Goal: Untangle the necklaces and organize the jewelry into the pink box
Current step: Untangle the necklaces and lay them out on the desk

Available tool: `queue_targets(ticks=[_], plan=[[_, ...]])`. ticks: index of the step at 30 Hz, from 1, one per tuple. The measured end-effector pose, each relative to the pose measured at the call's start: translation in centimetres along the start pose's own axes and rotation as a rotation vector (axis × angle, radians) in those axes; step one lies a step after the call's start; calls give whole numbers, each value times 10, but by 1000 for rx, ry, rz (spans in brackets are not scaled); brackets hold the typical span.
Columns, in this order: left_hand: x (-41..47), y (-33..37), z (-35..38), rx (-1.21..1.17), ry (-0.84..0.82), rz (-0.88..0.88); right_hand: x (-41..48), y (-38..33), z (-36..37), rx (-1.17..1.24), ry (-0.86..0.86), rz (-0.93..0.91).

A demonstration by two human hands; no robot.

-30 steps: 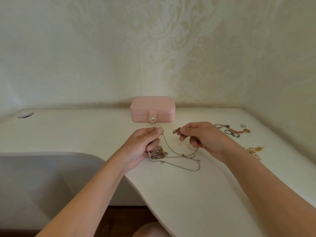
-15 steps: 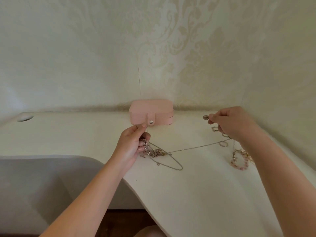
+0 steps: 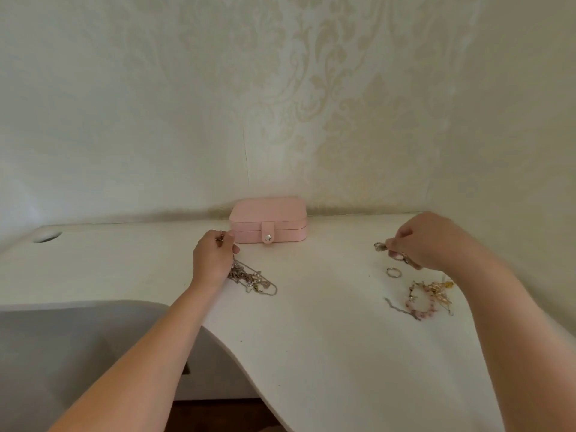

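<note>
While your left hand (image 3: 215, 260) sits curled up just in front of the pink box (image 3: 268, 221), its fingers pinch a bit of the tangle of necklaces (image 3: 249, 278). The tangle lies on the white desk (image 3: 311, 338), touching that hand, and trails off to the right and toward you. Your right hand (image 3: 427, 241) is well apart, over on the right. It is curled too, and its fingertips pinch a small silver charm (image 3: 379, 246) that sticks out to the left. The pink box is shut. It sits at the back by the wall, its long side running left to right and its snap button facing you. A silver ring (image 3: 393, 272) lies flat near your right hand. Closer to you lie a pink bead bracelet (image 3: 420, 308) and a gold piece (image 3: 439, 289), touching each other.
</note>
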State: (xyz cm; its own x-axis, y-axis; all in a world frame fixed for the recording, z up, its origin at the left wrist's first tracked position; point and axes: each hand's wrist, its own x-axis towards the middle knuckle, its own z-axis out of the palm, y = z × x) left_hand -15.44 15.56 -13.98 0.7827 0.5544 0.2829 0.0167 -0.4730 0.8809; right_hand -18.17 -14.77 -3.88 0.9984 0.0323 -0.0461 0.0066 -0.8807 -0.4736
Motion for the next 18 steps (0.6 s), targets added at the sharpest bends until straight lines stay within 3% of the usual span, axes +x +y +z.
queue_targets(ticks=[6,11,18], plan=[[-3,0,4,39,-42,32,-5,-19,4,485,-50,-196],[-4,1,1,-11,-53,21,7,-52,-6,572,-98,-261],[-4,3,-1,-122,-70,-22,60,-73,11,756,-129,-49]])
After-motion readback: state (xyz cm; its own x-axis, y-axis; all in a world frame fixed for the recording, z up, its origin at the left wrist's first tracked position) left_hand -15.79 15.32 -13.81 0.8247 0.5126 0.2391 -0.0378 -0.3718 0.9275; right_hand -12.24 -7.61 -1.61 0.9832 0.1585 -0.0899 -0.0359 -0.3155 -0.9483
